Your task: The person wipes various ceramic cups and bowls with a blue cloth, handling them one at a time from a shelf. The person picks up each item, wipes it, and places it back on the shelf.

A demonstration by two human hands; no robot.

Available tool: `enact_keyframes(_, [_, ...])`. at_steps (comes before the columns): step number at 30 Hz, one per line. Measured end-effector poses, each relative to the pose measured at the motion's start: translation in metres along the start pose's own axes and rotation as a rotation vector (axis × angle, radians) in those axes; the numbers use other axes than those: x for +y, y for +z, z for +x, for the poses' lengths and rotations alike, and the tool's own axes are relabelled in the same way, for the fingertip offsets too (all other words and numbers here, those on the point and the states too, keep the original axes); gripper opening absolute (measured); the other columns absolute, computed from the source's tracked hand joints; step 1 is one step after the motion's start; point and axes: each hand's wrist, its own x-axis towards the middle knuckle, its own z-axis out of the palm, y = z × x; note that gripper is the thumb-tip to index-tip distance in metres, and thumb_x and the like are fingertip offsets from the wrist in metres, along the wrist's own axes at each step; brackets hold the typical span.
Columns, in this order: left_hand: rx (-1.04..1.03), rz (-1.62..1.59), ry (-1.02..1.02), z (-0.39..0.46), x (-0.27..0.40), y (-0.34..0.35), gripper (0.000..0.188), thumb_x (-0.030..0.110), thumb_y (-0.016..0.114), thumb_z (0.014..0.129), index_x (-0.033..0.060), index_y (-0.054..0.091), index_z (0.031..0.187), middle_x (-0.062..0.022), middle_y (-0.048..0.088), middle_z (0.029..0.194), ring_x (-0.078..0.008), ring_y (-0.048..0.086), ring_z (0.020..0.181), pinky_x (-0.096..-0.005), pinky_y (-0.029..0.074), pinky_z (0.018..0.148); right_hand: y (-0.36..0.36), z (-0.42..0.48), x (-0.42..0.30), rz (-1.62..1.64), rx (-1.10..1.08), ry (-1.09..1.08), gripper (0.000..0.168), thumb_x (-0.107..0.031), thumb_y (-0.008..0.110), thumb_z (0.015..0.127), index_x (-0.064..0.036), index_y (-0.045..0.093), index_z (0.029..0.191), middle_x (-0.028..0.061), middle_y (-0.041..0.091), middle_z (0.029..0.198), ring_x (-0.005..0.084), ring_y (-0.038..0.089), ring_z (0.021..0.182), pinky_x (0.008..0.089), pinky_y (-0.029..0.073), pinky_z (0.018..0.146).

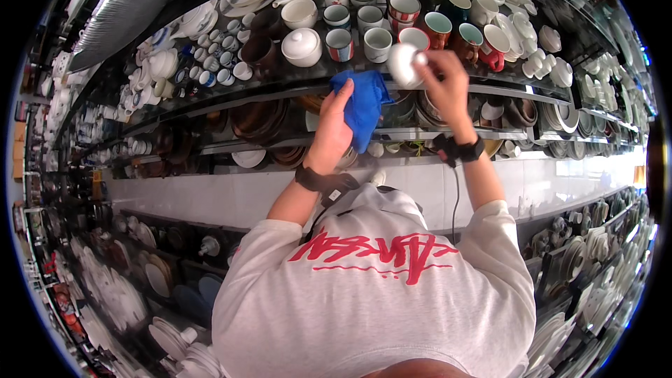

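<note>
My left hand (336, 123) holds a bunched blue cloth (365, 107), its thumb lying over the cloth's edge, in front of the shelf of cups. To its right, my right hand (446, 81) grips the small knob of a white ceramic lid or lidded pot (403, 65); which of the two cannot be told. This white piece is held just before a red-rimmed cup (414, 38) and right of a white cup (377, 44). A white lidded bowl (301, 47) with a round knob stands on the shelf, up and left of the cloth.
Rows of mugs (338, 44), a red mug (495, 44) and small cups (226, 76) crowd the shelf. Lower shelves hold brown bowls (260, 118) and plates (562, 115). A silver padded bundle (131, 10) lies at upper left. Behind me are more racks of dishes (173, 336).
</note>
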Motion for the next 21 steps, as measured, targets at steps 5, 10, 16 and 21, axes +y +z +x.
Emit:
enact_keyframes(5, [0.172,0.120,0.138,0.015,0.017,-0.035,0.022,0.020,0.065,0.084,0.0032,0.064,0.098,-0.0062,0.066,0.098,-0.0165,0.062,0.091,-0.0302,0.049,0.083,-0.045,0.067,0.077,-0.308,0.035,-0.001,0.032,-0.030,0.070,0.082,-0.002,0.068,0.099,0.0122,0.063,0.089,0.0245,0.063,0.076,0.0323,0.049,0.069])
enact_keyframes(10, [0.313,0.236,0.193,0.050,0.031,-0.101,0.012,0.015,0.063,0.083,0.0039,0.064,0.088,-0.0032,0.064,0.087,-0.0131,0.061,0.079,-0.0270,0.048,0.072,-0.045,0.103,0.114,-0.378,-0.081,0.011,0.036,-0.034,0.069,0.080,-0.003,0.069,0.100,0.0161,0.063,0.095,0.0308,0.063,0.084,0.0374,0.050,0.075])
enact_keyframes(16, [0.436,0.334,0.194,0.088,0.042,-0.156,0.021,0.021,0.065,0.081,0.0019,0.065,0.090,-0.0049,0.064,0.088,-0.0151,0.059,0.081,-0.0271,0.047,0.075,-0.028,0.120,0.142,-0.508,-0.164,-0.012,0.039,-0.036,0.067,0.080,-0.003,0.069,0.100,0.0200,0.064,0.096,0.0367,0.062,0.087,0.0415,0.049,0.078])
enact_keyframes(21, [0.416,0.366,0.110,0.102,0.050,-0.164,0.022,0.023,0.066,0.080,0.0017,0.067,0.088,-0.0046,0.064,0.088,-0.0146,0.059,0.082,-0.0272,0.047,0.074,-0.017,0.119,0.155,-0.564,-0.160,0.025,0.040,-0.037,0.068,0.079,-0.004,0.069,0.100,0.0198,0.065,0.094,0.0363,0.062,0.089,0.0417,0.049,0.079])
